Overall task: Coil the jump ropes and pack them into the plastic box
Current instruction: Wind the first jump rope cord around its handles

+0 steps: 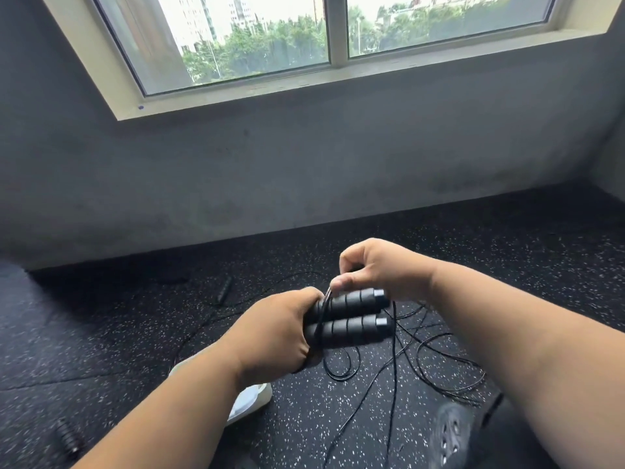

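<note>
My left hand (277, 330) grips two black foam jump-rope handles (351, 316) side by side, their silver-capped ends pointing right. My right hand (375, 269) pinches the thin black cord (326, 297) where it crosses over the handles just above them. The rest of that cord (419, 346) hangs in loose tangled loops down to the floor below and right of the handles. A translucent white plastic box (252, 399) lies on the floor under my left forearm, mostly hidden.
Another black handle (224, 290) with its cord lies further back on the speckled black rubber floor. A ribbed black handle (67, 438) lies at the lower left. A dark shoe (451, 434) shows at the lower right. A grey wall with a window stands ahead.
</note>
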The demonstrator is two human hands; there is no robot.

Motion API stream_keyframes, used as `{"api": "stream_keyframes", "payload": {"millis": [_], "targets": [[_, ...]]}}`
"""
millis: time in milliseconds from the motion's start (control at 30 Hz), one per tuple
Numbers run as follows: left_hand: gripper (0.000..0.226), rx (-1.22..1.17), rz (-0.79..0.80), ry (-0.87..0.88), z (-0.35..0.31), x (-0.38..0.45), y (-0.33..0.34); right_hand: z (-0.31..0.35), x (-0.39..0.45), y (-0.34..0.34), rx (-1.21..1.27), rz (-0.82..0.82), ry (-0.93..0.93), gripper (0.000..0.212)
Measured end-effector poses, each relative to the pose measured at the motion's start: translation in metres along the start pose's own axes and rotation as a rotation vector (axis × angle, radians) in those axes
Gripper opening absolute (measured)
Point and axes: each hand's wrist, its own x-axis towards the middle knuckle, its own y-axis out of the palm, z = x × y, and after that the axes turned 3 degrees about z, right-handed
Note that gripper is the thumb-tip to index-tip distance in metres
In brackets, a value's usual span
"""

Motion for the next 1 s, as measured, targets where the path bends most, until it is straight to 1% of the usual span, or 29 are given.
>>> {"api": "stream_keyframes", "payload": {"millis": [33, 67, 100, 133, 167, 200, 233, 267, 333, 367, 400, 467, 533, 600, 667, 733, 800, 833, 867, 900, 933, 967, 1000], "targets": [[0.039, -0.145, -0.013, 0.006, -0.002, -0.001, -0.003, -0.005, 0.001, 0.003, 0.116, 0.018, -0.006, 0.035], [0.039, -0.332, -0.026, 0.019, -0.004, -0.002, -0.004, -0.009, 0.000, 0.007, 0.176, 0.040, -0.018, 0.032], [0.038, -0.523, -0.054, 0.023, -0.007, -0.001, -0.005, -0.012, -0.001, 0.014, 0.211, 0.066, -0.017, 0.033], [0.038, -0.679, -0.109, 0.008, -0.009, 0.000, -0.007, -0.014, -0.001, 0.023, 0.239, 0.083, 0.007, 0.038], [0.038, -0.781, -0.185, -0.038, -0.009, 0.003, -0.008, -0.013, -0.002, 0.033, 0.269, 0.095, 0.047, 0.044], [0.039, -0.830, -0.265, -0.103, -0.009, 0.006, -0.009, -0.011, -0.001, 0.044, 0.272, 0.100, 0.085, 0.047], [0.041, -0.826, -0.338, -0.189, -0.005, 0.009, -0.009, -0.009, 0.001, 0.054, 0.235, 0.105, 0.108, 0.048], [0.044, -0.784, -0.394, -0.288, 0.002, 0.012, -0.009, -0.006, 0.003, 0.063, 0.139, 0.113, 0.123, 0.045], [0.049, -0.614, -0.443, -0.462, 0.018, 0.013, -0.006, 0.000, 0.004, 0.076, -0.208, 0.146, 0.129, 0.032], [0.047, -0.494, -0.429, -0.515, 0.027, 0.011, -0.004, 0.003, 0.003, 0.080, -0.375, 0.164, 0.119, 0.024], [0.043, -0.362, -0.401, -0.552, 0.033, 0.008, -0.002, 0.006, -0.001, 0.084, -0.491, 0.182, 0.099, 0.018], [0.033, -0.100, -0.348, -0.593, 0.044, 0.003, 0.004, 0.015, -0.009, 0.087, -0.638, 0.220, 0.037, 0.008], [0.031, 0.107, -0.265, -0.585, 0.050, 0.000, 0.014, 0.026, -0.013, 0.084, -0.779, 0.221, -0.061, 0.012], [0.039, 0.234, -0.113, -0.520, 0.049, -0.002, 0.028, 0.033, -0.012, 0.074, -0.838, 0.162, -0.152, 0.020], [0.051, 0.252, -0.005, -0.419, 0.038, -0.004, 0.040, 0.031, -0.008, 0.057, -0.787, 0.104, -0.164, 0.025], [0.060, 0.270, 0.002, -0.302, 0.024, -0.006, 0.043, 0.022, -0.004, 0.040, -0.628, 0.082, -0.082, 0.025], [0.058, 0.265, 0.055, -0.191, 0.015, -0.003, 0.041, 0.011, -0.001, 0.027, -0.424, 0.108, 0.008, 0.023], [0.055, 0.187, 0.090, -0.150, 0.013, -0.001, 0.039, 0.006, 0.001, 0.023, -0.341, 0.123, 0.034, 0.022], [0.052, 0.032, 0.125, -0.138, 0.009, -0.001, 0.038, 0.000, 0.003, 0.022, -0.239, 0.133, 0.059, 0.023], [0.050, -0.172, 0.142, -0.132, 0.007, -0.002, 0.038, -0.003, 0.003, 0.022, -0.106, 0.139, 0.077, 0.023], [0.051, -0.362, 0.135, -0.117, 0.005, -0.004, 0.037, -0.007, 0.003, 0.023, 0.024, 0.148, 0.085, 0.024], [0.056, -0.525, 0.093, -0.098, 0.003, -0.006, 0.037, -0.010, 0.003, 0.023, 0.127, 0.158, 0.085, 0.022], [0.060, -0.636, 0.034, -0.084, 0.002, -0.008, 0.035, -0.013, 0.002, 0.024, 0.169, 0.168, 0.074, 0.019]]}}
